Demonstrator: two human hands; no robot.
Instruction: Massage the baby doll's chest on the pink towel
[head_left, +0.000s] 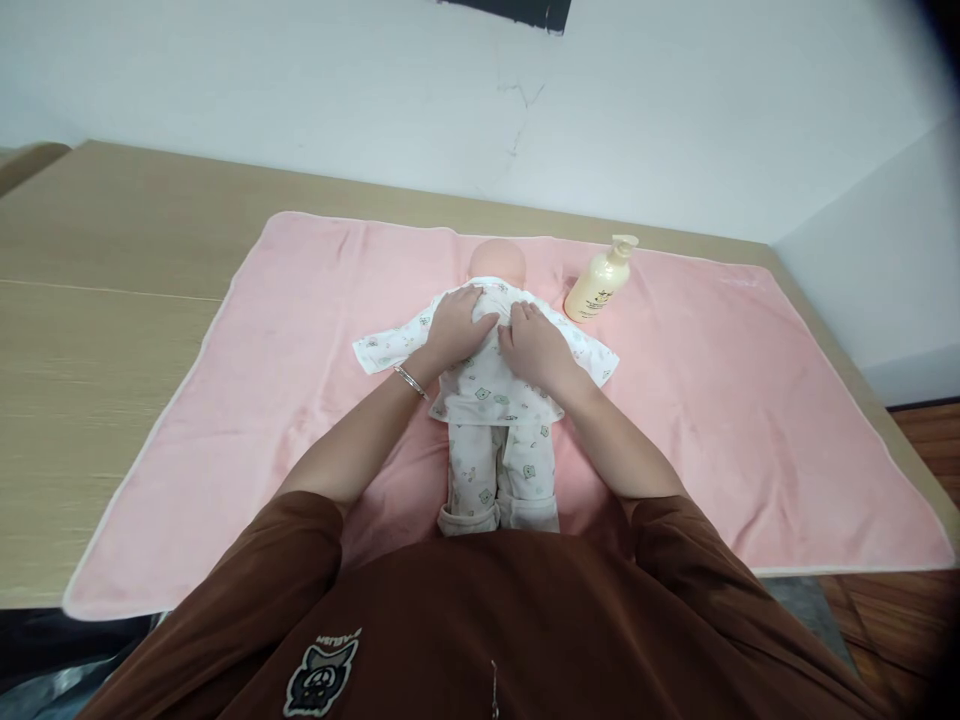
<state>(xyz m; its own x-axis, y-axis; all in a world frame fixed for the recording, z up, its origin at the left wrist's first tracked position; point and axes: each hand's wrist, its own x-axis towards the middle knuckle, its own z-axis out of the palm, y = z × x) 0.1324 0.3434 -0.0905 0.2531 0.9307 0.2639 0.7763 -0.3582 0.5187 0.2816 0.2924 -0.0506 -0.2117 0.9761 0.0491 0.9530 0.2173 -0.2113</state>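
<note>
A baby doll in a white printed shirt (pixel 487 390) and matching trousers (pixel 474 470) lies stretched out in front of me. Its smooth bald head (pixel 498 260) points away, and no face shows. My left hand (pixel 456 328) rests flat on the upper left of the shirt, thumb apart from the fingers. On the upper right, my right hand (pixel 536 345) lies on the cloth with its fingers slightly bent. The two thumbs are close together near the middle of the doll's upper body. Both sleeves spread outward, and no doll hands show at the cuffs.
Under the doll is a pink blanket (pixel 712 400) with a pale edge, spread over a wooden table (pixel 135 240). A cream pump bottle (pixel 598 285) stands on the blanket, right of the doll's head. Behind the table rises a white wall (pixel 337 90).
</note>
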